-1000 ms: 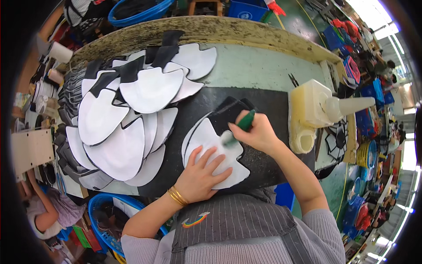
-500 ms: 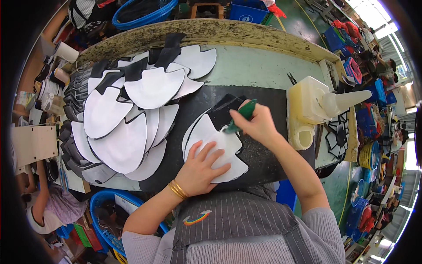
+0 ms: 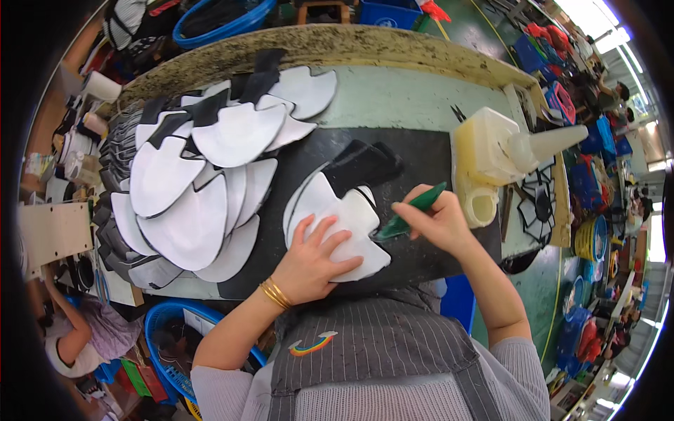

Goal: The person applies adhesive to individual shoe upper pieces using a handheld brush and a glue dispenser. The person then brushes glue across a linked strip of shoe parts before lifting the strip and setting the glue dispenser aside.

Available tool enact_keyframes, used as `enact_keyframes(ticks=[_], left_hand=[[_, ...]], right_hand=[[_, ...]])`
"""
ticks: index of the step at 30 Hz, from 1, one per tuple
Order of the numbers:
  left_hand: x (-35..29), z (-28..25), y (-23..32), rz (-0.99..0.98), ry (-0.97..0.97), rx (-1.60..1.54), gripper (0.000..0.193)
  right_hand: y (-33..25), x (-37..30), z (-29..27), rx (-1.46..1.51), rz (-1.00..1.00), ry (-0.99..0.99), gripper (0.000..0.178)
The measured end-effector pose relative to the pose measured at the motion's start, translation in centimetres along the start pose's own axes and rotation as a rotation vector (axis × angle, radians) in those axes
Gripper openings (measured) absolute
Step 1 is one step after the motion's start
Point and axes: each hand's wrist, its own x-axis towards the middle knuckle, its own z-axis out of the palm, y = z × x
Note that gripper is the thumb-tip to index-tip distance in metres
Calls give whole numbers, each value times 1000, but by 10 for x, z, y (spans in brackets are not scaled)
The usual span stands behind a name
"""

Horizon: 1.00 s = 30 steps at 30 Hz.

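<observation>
A notched white panel point(image 3: 354, 221) with dark edging lies on the black mat point(image 3: 425, 151) over the bench point(image 3: 393, 98), directly before the person, with a second pale layer showing along its left side. It looks partway through being worked: a black tab point(image 3: 359, 166) sits against its upper end, while its right-hand notch is where the green hand tool point(image 3: 401, 219) points, so that edge seems not yet finished. To the left, a heap of similar white panels point(image 3: 189, 228) overlaps, several with black tabs at their notched ends; whether these are done or waiting cannot be told. The left hand point(image 3: 309, 256) is palm down with fingers spread, pressing on the panel's lower left, its forearm slanting up from below. The right hand point(image 3: 437, 221) is closed around the tool, pinching it between thumb and fingers, its forearm angled inward from the lower right. The tool slopes down leftward to the notch; actual contact is unclear. Farther right stands a translucent squeeze bottle point(image 3: 488, 151) with yellowish contents.
</observation>
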Motion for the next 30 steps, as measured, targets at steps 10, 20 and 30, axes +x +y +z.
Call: enact_keyframes(ticks=[10,20,30], left_hand=[[6,-1,-1,-1,23,50,45],[3,-1,1,-7,2,38,46],[2,0,0,-15,19,40,47]], right_hand=[[41,-22,18,-316,-419,46,17],[42,-31,1,-275,-283,-61,12],[45,-26,13,-499,-547,96,14]])
